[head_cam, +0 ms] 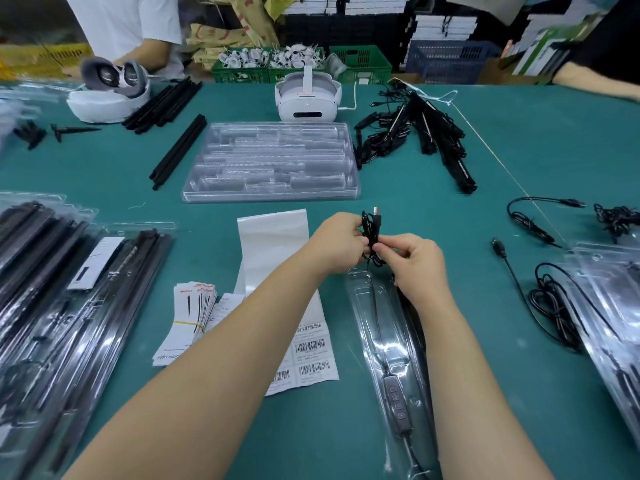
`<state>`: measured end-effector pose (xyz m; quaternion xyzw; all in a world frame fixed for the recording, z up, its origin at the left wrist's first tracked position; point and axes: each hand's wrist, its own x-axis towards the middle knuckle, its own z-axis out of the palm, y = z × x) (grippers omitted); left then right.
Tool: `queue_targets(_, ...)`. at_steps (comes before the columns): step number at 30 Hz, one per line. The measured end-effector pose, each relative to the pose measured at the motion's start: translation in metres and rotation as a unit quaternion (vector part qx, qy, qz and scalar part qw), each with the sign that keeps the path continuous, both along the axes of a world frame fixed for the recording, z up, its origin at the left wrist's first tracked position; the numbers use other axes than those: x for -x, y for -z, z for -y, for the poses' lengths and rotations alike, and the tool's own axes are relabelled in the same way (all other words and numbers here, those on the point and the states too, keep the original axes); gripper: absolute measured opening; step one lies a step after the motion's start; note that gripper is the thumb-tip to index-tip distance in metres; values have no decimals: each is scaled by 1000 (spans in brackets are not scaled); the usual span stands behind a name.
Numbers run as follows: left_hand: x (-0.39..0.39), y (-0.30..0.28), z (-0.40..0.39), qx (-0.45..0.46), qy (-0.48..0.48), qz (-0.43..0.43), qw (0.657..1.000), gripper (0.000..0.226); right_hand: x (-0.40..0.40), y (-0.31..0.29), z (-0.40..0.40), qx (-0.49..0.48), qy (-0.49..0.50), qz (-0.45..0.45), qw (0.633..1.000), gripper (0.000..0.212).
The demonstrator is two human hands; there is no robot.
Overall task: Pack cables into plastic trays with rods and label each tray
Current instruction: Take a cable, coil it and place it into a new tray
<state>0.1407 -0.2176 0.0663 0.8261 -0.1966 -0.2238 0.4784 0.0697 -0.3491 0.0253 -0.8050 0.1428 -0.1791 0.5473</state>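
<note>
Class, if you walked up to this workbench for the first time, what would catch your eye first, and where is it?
Both hands, left hand and right hand, pinch a coiled black cable at centre, above a clear tray. Behind it sit stacked empty trays and a white headset.

bright even light; glare on plastic; edges warped and blurred.

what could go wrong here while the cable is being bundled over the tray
1. The coiled cable is pinched only at its middle by the left hand and right hand, so the loops may spring loose before they go in.
2. The cable runs down to the inline controller already lying in the clear tray; a tug could pull it out of its slot.
3. The left forearm lies over the barcode label sheet and may drag it.
</note>
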Motion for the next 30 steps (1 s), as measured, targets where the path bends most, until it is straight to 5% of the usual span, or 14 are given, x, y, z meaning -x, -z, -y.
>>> queue_targets(14,-7,0,-2,28,72,33,996,11,1,2,6,26,-22,-6,999,21)
queue_targets(23,-6,7,-6,-7,-30,108,994,5,4,3,-1,11,44,-11,999,8)
queue_targets(26,-8,15,-14,-13,-84,106,991,8,3,-7,-3,109,-1,-105,988,16)
queue_targets(30,-3,23,-20,27,-138,57,988,13,28,-12,-16,360,-61,-168,915,57)
